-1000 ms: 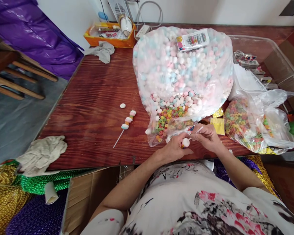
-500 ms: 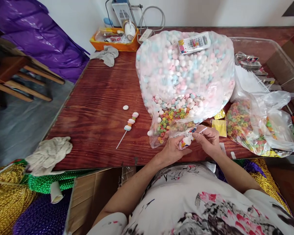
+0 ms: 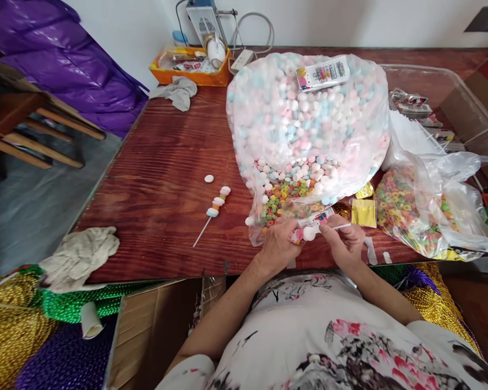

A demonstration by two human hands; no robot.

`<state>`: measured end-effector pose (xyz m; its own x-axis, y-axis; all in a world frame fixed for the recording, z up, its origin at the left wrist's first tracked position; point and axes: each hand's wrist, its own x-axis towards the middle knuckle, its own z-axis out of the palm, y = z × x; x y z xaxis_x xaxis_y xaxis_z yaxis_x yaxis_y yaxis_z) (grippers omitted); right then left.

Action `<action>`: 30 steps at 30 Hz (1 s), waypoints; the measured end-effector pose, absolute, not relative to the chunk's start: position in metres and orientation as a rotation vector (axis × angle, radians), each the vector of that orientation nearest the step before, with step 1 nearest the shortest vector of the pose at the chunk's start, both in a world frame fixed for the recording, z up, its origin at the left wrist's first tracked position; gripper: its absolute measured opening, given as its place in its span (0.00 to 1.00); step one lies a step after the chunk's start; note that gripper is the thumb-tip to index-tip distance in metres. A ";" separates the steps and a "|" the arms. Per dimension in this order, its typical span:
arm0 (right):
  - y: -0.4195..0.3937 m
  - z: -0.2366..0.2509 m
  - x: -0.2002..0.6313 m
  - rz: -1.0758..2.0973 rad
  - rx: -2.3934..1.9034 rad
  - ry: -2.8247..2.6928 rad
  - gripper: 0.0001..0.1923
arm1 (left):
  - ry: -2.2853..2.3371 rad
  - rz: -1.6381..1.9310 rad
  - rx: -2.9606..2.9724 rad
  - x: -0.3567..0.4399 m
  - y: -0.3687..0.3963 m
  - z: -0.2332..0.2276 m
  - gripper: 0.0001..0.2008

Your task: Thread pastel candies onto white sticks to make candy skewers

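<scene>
My left hand (image 3: pixel 280 239) is closed around a small clear printed bag (image 3: pixel 323 216) at the table's front edge. A white marshmallow candy (image 3: pixel 309 233) shows between the hands, by the bag's end. With thumb and fingers, my right hand (image 3: pixel 345 242) pinches a thin white stick (image 3: pixel 343 226) that points right; where it joins the candy is partly hidden. Behind the hands lies a big clear sack of pastel candies (image 3: pixel 305 124), with coloured candy rings (image 3: pixel 287 197) near its mouth. To the left rest a finished-looking candy skewer (image 3: pixel 217 203) and one loose white candy (image 3: pixel 209 179).
A bag of candy rings (image 3: pixel 402 200) lies at the right, before a clear plastic bin (image 3: pixel 451 70). Gold twist ties (image 3: pixel 364 213) sit between. An orange tray (image 3: pixel 211 78) stands at the back, and a crumpled cloth (image 3: pixel 81 254) is at the front left corner.
The white candy and stick have turned to lie more level, the stick now pointing right rather than up. My left hand has shifted slightly left and up, fingers curled over the bag.
</scene>
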<state>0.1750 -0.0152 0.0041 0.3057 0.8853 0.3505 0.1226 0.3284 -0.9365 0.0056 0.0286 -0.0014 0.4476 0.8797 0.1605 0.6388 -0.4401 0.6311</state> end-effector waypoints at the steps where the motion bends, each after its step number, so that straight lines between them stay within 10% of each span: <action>1: -0.016 0.002 0.175 0.671 -1.137 -1.189 0.14 | 1.267 0.651 2.220 0.006 0.027 -0.002 0.12; 30: 0.000 0.021 0.199 0.865 -0.912 -1.596 0.06 | 0.989 0.523 1.787 0.002 0.028 -0.011 0.14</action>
